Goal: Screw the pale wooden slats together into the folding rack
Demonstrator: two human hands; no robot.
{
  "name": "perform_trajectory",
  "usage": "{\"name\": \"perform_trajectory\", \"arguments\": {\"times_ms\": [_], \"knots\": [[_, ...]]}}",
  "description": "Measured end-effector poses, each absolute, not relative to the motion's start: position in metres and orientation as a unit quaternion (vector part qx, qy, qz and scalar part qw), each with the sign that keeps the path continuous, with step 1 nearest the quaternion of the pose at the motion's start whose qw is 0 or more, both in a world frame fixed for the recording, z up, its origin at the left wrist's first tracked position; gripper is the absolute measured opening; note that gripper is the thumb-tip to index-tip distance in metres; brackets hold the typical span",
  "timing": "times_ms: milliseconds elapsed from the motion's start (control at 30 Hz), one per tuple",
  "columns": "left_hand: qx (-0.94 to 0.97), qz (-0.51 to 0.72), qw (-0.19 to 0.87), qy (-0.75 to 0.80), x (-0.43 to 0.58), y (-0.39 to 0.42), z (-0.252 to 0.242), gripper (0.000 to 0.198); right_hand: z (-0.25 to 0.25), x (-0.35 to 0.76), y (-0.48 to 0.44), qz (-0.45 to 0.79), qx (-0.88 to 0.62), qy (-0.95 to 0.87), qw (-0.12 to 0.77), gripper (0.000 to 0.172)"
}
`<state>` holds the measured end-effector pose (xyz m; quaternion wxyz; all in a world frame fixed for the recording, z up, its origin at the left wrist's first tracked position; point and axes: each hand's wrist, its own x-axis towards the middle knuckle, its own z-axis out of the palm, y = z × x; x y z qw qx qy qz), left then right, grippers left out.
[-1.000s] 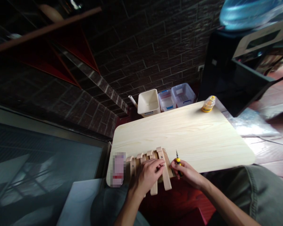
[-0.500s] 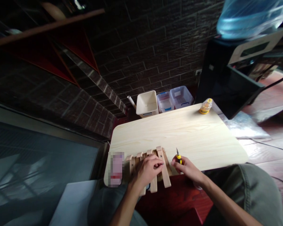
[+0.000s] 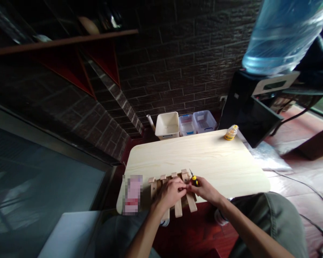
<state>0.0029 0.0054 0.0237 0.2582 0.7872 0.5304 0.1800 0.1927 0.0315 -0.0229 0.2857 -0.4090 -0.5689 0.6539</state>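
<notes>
A light wooden slatted piece [image 3: 192, 202] with several strips, each with a short block at its top end, lies over the near edge of the table. My left hand [image 3: 171, 193] rests over its middle strips, fingers curled and pinched together; whatever may be between them is too small to make out. My right hand [image 3: 206, 190] grips a small screwdriver [image 3: 195, 180] with a yellow and black handle, its metal tip pointing up and away from me. The fingertips of both hands meet above the rightmost strip.
The pale wooden table [image 3: 161, 156] has a clear jar with a yellow base [image 3: 231, 132] at its far right corner. A blurred pink item [image 3: 132, 195] lies at the left. Beyond stand a cream bin [image 3: 167, 125], clear plastic boxes [image 3: 204, 122] and a water dispenser [image 3: 239, 96].
My right hand has moved left with the screwdriver, from beside the wooden piece to my left fingertips. My left hand stays over the strips. The camera view has shifted slightly.
</notes>
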Motion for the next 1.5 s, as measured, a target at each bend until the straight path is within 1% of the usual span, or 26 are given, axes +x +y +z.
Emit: {"name": "perform_trajectory", "arguments": {"times_ms": [133,467,733,1200,1500], "knots": [[0.788,0.189,0.265,0.523,-0.001,0.003,0.025,0.017,-0.024,0.191,0.026,0.654,-0.411,-0.572,0.277,0.046],[0.791,0.197,0.258,0.519,-0.008,-0.003,0.022,0.018,-0.018,0.187,0.017,0.628,-0.405,-0.609,0.266,0.05],[0.793,0.2,0.258,0.514,-0.008,-0.008,0.025,0.018,-0.018,0.187,0.014,0.63,-0.407,-0.605,0.266,0.05],[0.815,0.203,0.221,0.497,-0.006,-0.011,0.019,0.02,-0.02,0.189,0.013,0.625,-0.393,-0.62,0.266,0.043],[0.83,0.187,0.199,0.487,-0.007,-0.01,0.012,0.021,-0.024,0.189,0.013,0.614,-0.387,-0.634,0.267,0.047]]}}
